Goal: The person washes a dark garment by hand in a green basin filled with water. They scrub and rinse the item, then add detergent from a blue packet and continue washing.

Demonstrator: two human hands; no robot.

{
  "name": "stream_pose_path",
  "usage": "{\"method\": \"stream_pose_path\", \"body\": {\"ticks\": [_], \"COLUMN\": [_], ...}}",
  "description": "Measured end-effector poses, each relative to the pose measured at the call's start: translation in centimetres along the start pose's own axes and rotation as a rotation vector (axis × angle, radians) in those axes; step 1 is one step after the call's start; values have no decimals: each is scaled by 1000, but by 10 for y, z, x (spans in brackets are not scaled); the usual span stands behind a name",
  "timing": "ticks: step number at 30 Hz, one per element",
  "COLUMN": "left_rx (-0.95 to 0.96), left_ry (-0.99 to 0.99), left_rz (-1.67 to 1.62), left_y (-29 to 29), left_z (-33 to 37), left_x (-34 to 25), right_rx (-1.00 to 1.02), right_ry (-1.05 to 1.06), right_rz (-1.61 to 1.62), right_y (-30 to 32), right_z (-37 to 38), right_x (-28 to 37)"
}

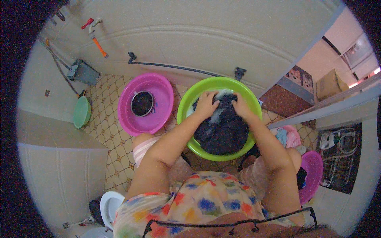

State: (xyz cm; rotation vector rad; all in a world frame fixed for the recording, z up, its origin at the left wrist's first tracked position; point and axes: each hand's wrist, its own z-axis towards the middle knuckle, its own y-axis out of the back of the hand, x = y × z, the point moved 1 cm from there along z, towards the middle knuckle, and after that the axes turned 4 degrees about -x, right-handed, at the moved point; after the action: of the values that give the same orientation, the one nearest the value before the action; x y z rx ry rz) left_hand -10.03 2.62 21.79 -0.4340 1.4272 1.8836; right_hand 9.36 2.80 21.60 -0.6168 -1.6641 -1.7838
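Observation:
A wide lime-green basin (220, 158) stands on the floor between my legs. Bunched inside it is a dark wet cloth (222, 137), black or navy, with white suds (216, 117) on its upper part. My left hand (207, 105) grips the cloth near the basin's far side, its fingers curled over the fabric. A short distance to the right, my right hand (241, 106) holds another part of the same cloth, thumb toward the middle. Some fingertips are lost in the dark folds. What kind of garment it is cannot be made out.
Left of the green basin sits a pink basin (162, 119) holding a round dark vessel (142, 104). A small green basin (82, 112) and grey bin (84, 73) stand farther left, below a tap (94, 27). At right are light-coloured clothes (289, 135) and a purple basin (315, 174).

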Motion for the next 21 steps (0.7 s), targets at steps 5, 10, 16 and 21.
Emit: {"method": "stream_pose_path", "body": {"ticks": [5,10,16,21], "left_rx": [344,148,113,199], "left_ry": [65,509,1085,911], "left_rz": [212,-411,-1453,-1517], "left_y": [-32,-68,-41,-42], "left_z": [-8,-12,-10,-2], "left_x": [29,71,3,6], "right_rx": [378,293,-8,-101], "right_ry": [106,-95,-119,335], "right_rz": [-331,-113,126,146], "right_y": [-29,-43,-42,-40], "right_z": [-23,-9,-26,-50], "right_x": [11,-5,40,76]}}
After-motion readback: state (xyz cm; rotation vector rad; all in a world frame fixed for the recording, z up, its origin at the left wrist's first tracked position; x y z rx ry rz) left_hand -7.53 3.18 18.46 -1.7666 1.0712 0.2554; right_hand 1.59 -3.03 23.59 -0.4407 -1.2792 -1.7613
